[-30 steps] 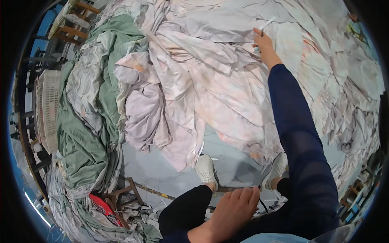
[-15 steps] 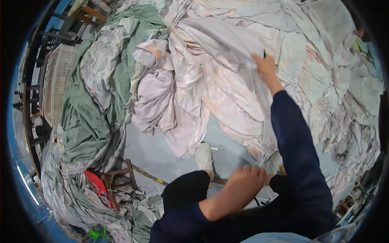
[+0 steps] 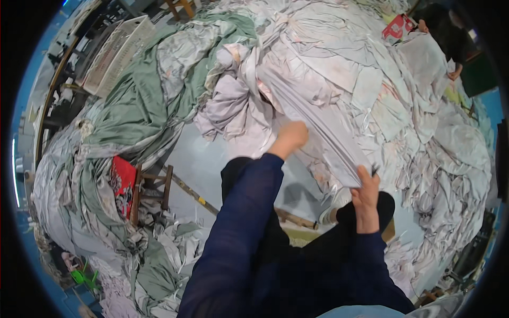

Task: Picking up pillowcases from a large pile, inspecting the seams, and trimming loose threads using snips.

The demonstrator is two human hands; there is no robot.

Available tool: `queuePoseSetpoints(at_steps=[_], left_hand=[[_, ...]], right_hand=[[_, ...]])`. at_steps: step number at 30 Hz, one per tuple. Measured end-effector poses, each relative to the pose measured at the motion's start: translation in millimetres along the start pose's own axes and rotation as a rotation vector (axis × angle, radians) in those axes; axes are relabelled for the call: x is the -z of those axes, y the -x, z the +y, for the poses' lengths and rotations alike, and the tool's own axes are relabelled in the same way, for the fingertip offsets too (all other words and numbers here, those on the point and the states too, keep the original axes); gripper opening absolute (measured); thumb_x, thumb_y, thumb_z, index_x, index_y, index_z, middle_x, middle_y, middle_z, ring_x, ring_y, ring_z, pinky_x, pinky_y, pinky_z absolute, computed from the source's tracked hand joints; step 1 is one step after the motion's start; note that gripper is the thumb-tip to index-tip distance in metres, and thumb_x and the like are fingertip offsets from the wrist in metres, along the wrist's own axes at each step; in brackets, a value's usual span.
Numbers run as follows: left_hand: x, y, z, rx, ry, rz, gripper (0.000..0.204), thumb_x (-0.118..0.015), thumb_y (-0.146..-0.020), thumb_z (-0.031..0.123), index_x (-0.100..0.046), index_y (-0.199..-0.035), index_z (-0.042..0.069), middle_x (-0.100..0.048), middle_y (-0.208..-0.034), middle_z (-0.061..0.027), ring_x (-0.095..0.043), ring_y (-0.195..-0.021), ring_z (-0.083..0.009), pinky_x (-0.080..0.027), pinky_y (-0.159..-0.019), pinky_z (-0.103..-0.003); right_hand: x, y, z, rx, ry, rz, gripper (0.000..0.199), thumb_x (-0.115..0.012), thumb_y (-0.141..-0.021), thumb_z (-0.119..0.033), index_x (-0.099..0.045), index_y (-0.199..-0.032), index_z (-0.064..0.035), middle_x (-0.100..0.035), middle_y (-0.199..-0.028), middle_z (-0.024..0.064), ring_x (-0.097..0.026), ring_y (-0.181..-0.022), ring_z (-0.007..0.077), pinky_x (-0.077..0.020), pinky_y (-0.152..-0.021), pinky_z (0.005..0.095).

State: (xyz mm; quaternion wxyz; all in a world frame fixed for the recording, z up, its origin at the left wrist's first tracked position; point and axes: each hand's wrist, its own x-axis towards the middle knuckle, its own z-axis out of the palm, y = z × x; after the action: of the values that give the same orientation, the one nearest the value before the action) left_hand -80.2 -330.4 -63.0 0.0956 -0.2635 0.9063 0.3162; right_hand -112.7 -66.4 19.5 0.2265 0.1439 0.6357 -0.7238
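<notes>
A long pale grey-white cloth (image 3: pixel 313 106) is stretched taut from the big heap of fabric toward me. My right hand (image 3: pixel 366 188) is shut on its near end, just above my dark trouser leg. My left hand (image 3: pixel 290 137) reaches forward in a dark blue sleeve and rests against the same cloth further up, its fingers curled at the edge. My white shoe (image 3: pixel 330 212) shows on the grey floor between my legs.
Heaps of white and pale pink fabric (image 3: pixel 424 132) fill the right and top. Green cloth (image 3: pixel 132 111) lies at the left beside a white plastic crate (image 3: pixel 114 53). A wooden stool with a red cloth (image 3: pixel 127 183) stands lower left. Another person (image 3: pixel 450 37) sits at top right.
My right hand has pulled back from far up the heap toward my knee, drawing the cloth taut. My left hand has risen from my lap to the cloth. The view has swung right.
</notes>
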Motion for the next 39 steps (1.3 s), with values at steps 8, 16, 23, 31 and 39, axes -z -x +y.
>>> queuePoseSetpoints(at_steps=[8,16,23,31,39], left_hand=[[-51.8,27.1,-11.1,0.354,1.813,0.252,0.057,-0.053,-0.103,0.052,-0.062,-0.126,0.001,-0.070,-0.111,-0.0147,-0.071,-0.094,-0.0309,-0.061,-0.076,-0.045],[-51.2,8.0,24.3,0.256,1.852,0.393,0.038,-0.058,-0.098,0.020,-0.059,-0.120,-0.012,-0.069,-0.110,-0.0201,-0.071,-0.093,-0.0334,-0.057,-0.079,-0.045],[-51.2,131.8,136.4,0.210,1.227,0.421,0.044,-0.052,-0.103,0.032,-0.064,-0.114,-0.008,-0.070,-0.099,-0.0206,-0.067,-0.089,-0.0289,-0.052,-0.073,-0.044],[-90.1,347.7,263.0,-0.992,1.109,0.017,0.019,-0.058,-0.092,0.016,-0.063,-0.093,-0.003,-0.066,-0.086,-0.0258,-0.065,-0.085,-0.0453,-0.052,-0.076,-0.047],[-115.6,380.1,255.0,-1.098,0.649,-0.573,0.026,-0.059,-0.092,0.019,-0.059,-0.092,-0.007,-0.065,-0.082,-0.0292,-0.064,-0.080,-0.0485,-0.051,-0.072,-0.050]], right_hand=[[216.8,158.4,-62.3,0.312,-0.185,-0.091,0.054,-0.063,-0.090,-0.010,-0.044,-0.141,-0.0060,-0.060,-0.129,0.0169,-0.061,-0.117,0.0371,-0.0473,-0.107,0.0557],[360.5,267.5,-68.2,0.639,-0.330,0.413,0.067,-0.065,-0.092,-0.028,-0.041,-0.145,0.0055,-0.054,-0.138,0.0249,-0.052,-0.130,0.0407,-0.0383,-0.112,0.0550],[361.5,259.1,-82.8,0.805,-0.043,0.764,0.067,-0.057,-0.100,-0.046,-0.051,-0.139,0.0089,-0.056,-0.138,0.0252,-0.054,-0.129,0.0366,-0.0425,-0.111,0.0507],[290.0,137.5,-53.3,0.615,0.746,-0.016,0.049,-0.056,-0.103,-0.037,-0.060,-0.130,0.0039,-0.067,-0.121,0.0172,-0.065,-0.105,0.0260,-0.0523,-0.092,0.0397],[248.1,140.2,16.9,0.341,0.475,-0.286,0.043,-0.055,-0.104,-0.032,-0.062,-0.125,0.0041,-0.069,-0.114,0.0128,-0.066,-0.100,0.0210,-0.0528,-0.087,0.0356]])
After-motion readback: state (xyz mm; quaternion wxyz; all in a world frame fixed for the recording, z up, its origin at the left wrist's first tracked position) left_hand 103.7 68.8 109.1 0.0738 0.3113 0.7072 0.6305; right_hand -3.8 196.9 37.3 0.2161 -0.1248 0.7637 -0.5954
